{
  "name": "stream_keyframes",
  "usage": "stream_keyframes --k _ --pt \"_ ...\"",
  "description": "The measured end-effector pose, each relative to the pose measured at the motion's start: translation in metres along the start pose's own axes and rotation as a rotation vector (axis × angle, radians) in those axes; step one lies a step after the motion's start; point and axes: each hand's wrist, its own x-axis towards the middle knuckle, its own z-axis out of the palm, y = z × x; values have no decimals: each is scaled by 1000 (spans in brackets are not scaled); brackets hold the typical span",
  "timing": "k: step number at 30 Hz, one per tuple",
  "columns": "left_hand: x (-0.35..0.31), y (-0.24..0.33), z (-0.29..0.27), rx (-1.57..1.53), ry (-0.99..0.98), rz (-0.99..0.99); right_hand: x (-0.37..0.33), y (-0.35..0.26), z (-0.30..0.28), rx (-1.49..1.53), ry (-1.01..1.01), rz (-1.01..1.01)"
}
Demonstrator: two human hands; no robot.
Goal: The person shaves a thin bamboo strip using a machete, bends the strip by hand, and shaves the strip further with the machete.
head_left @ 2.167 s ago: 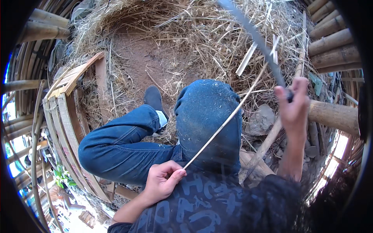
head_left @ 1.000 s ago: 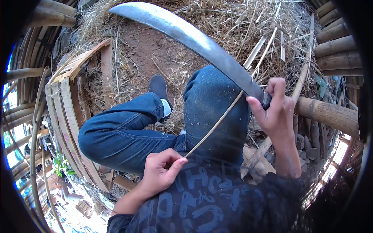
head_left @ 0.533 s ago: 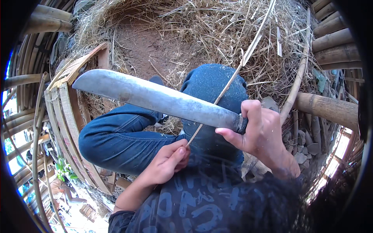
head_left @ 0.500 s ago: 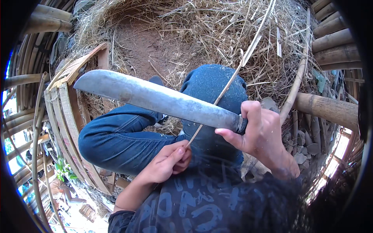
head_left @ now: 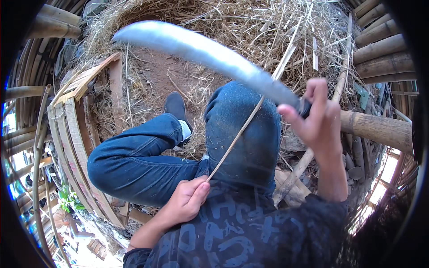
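Observation:
My right hand [head_left: 319, 120] is closed round the dark handle of a machete [head_left: 201, 51], whose broad blade points up and to the left, smeared by motion. In my left hand [head_left: 190, 198], held close to my body, is the near end of a thin bamboo strip [head_left: 241, 130]. The strip slants up and right over my raised knee [head_left: 243, 120] and widens into a pale, frayed length beyond it. Near the handle, the blade crosses the strip in the picture; whether they touch I cannot tell.
A wooden slatted crate [head_left: 73, 134] stands at my left. Shavings [head_left: 250, 40] heap up ahead over bare soil [head_left: 163, 73]. On the right lies a thick bamboo pole [head_left: 380, 129], below stacked bamboo [head_left: 384, 49]. My shoe [head_left: 175, 109] rests on the ground in front.
The machete has swung up and away from me, along the strip, as my right hand rose. My left hand has drawn slightly back toward my body, still gripping the strip.

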Motion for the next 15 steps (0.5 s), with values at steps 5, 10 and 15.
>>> stream_keyframes --k 5,10,15 --pt "-1 3 -1 27 -7 42 13 10 -1 -92 53 -78" --pt "-19 -14 -10 26 22 -54 28 39 0 -153 21 108" --pt "-36 -30 -14 220 44 -83 44 92 -10 -150 131 307"
